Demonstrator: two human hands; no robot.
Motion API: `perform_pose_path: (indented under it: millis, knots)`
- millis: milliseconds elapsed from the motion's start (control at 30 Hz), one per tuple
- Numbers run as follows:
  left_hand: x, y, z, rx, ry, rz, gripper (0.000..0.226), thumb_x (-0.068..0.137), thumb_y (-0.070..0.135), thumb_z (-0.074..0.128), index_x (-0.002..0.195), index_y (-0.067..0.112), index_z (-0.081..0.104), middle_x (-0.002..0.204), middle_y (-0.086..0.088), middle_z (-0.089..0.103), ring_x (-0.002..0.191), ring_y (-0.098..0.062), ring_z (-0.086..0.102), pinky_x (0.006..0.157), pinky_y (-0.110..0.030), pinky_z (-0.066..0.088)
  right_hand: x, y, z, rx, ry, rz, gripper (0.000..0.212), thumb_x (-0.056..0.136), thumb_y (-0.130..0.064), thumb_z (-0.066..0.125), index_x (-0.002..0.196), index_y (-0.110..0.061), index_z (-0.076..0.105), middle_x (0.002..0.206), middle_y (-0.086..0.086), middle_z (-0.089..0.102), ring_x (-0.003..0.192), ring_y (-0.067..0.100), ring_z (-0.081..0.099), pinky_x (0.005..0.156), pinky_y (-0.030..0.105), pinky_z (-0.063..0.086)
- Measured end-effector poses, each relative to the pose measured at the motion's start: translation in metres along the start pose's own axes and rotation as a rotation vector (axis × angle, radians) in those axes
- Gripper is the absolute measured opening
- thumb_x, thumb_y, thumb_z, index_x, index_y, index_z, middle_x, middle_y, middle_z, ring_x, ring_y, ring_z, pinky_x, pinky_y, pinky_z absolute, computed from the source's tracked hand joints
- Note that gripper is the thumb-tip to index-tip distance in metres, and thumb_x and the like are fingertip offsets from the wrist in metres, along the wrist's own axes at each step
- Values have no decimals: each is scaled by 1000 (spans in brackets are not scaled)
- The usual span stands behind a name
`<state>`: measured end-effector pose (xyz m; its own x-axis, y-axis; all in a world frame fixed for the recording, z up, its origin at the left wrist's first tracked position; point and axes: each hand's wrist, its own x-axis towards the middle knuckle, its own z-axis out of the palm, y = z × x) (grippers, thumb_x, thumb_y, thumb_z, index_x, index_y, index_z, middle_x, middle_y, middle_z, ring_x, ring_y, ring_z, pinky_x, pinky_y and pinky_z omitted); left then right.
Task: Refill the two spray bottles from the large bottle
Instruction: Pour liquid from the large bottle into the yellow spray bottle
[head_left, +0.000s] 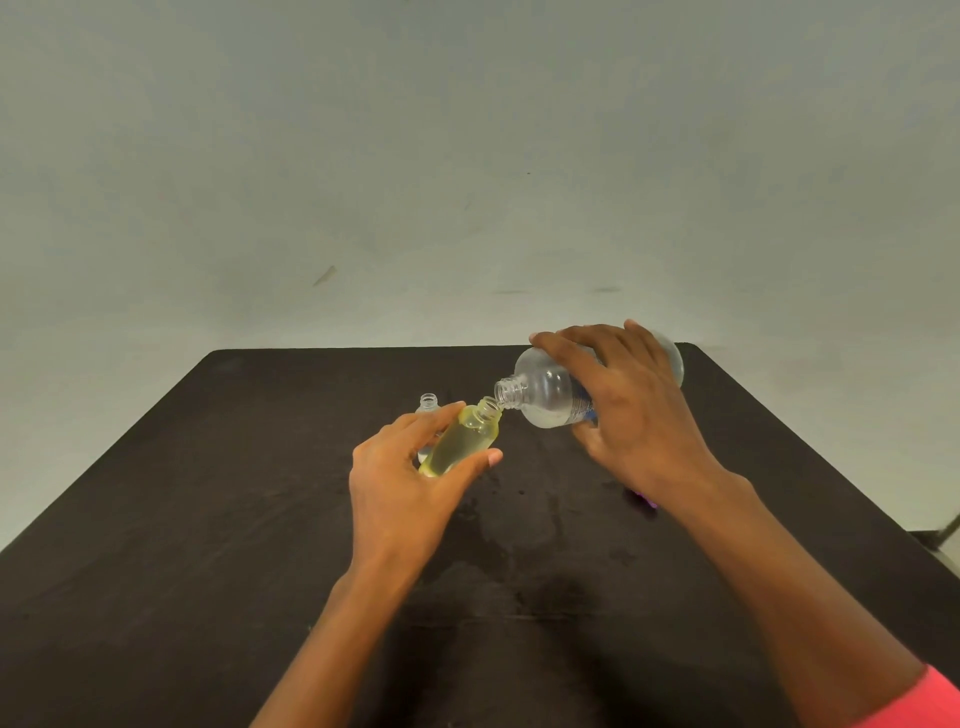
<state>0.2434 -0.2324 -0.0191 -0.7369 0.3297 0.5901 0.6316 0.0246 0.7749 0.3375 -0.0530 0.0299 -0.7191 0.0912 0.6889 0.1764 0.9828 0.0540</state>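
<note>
Hands: both are raised over the far half of the table (208, 519), each wrapped round a bottle, and the two bottle mouths are brought together between them.
Left room: a broad stretch of dark tabletop is seen at 9 o'clock of the left hand, out to the slanting left edge.
Left hand (400, 483): the yellow spray bottle is gripped between the thumb and curled fingers.
Clear spray bottle (428, 404): it is stood upright and uncapped at 12 o'clock of the left hand, its lower body hidden by the fingers.
Yellow spray bottle (462, 439): it is lifted and tilted, its open neck aimed toward 1 o'clock.
Wet patches (498, 525): they are spread on the tabletop at 6 o'clock of the bottle mouths.
Large bottle (545, 395): it is held nearly on its side, neck toward 9 o'clock, its mouth at the yellow bottle's rim; contact cannot be told.
Right hand (623, 405): fingers are spread over the large bottle, with the thumb curled beneath.
Purple object (644, 501): a small part is seen under the right wrist.
Right room: a narrower stretch is seen at 3 o'clock; the far edge runs just behind the large bottle.
</note>
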Motion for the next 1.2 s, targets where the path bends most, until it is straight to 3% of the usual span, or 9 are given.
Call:
perform_pose_path:
  millis: [233,333,467,600,733,833,967,1067,1200]
  knots:
    - [-1,-5,2,12,-12,-26,43,61,39,83,101,38,67,93,19,68,88,-2,62,71,-32,56,-5,-2,10,82,-27,73,82,55,-6,78,128,-25,47,116,2,61,106,27,56,99,46,39]
    - [-1,-6,3,26,-18,-28,43,61,38,83,98,46,63,92,22,67,86,-1,62,71,-28,55,-9,-4,16,158,-35,130,79,56,-9,82,128,-21,52,115,3,62,104,25,57,93,42,43]
    - [-2,-14,7,38,-29,-71,44,59,39,84,92,56,60,91,26,66,87,-7,62,73,-37,55,-20,-8,31,356,-99,241,76,63,-15,81,131,-25,47,120,0,59,106,21,55,90,35,46]
    - [-7,-30,14,57,-52,-152,45,58,45,82,101,43,68,91,21,69,91,-6,63,80,-34,53,-35,-12,53,594,-106,396,77,64,-18,81,130,-32,43,122,-10,54,110,8,51,93,25,43]
    - [-10,-48,12,29,-2,-266,43,58,41,84,98,40,70,89,20,70,88,0,64,83,-30,52,-44,-13,66,777,-9,592,70,65,-19,83,111,-48,39,107,-28,54,102,-9,51,78,3,39]
    - [-6,-58,7,22,41,-333,40,59,38,84,96,36,71,88,18,71,88,2,64,84,-26,50,-44,-9,72,839,21,684,69,67,-19,83,111,-46,36,107,-27,51,100,-8,52,73,1,40]
    - [2,-67,-1,22,119,-387,35,63,32,83,95,37,68,85,17,70,88,2,63,77,-17,43,-45,-7,79,880,64,743,71,69,-21,82,113,-50,34,113,-28,48,105,-10,50,81,7,41]
    - [8,-78,-6,69,169,-420,37,67,33,81,101,31,68,91,14,70,91,-4,64,83,-25,45,-46,-8,78,874,59,737,70,70,-20,81,107,-56,33,110,-35,44,102,-23,44,76,-1,37]
    - [15,-90,-10,125,219,-449,36,71,32,78,105,25,67,96,7,70,94,-12,63,86,-31,45,-47,-9,78,883,65,747,70,71,-20,81,108,-55,34,109,-38,41,101,-27,40,74,-7,33]
